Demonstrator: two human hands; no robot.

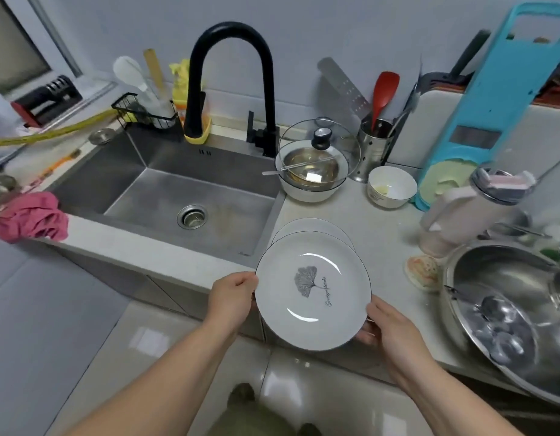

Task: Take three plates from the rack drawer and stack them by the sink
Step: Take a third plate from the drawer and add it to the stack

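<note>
We hold a round glossy white plate (313, 291) by its rim, left hand (231, 297) and right hand (388, 328) both clamped. It hovers over another plate (313, 228) on the speckled counter (382, 234) right of the steel sink (165, 196).

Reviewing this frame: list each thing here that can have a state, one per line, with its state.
Held plate: gripped at opposite rims, above the counter edge, face up.
Left hand: closed on the plate's left rim.
Right hand: closed on the plate's lower right rim.
Plate on counter: lying flat right of the sink, partly hidden.
Sink: basin empty, no water standing.
Faucet: not running.
Glass lid: propped tilted on a bowl.
</note>
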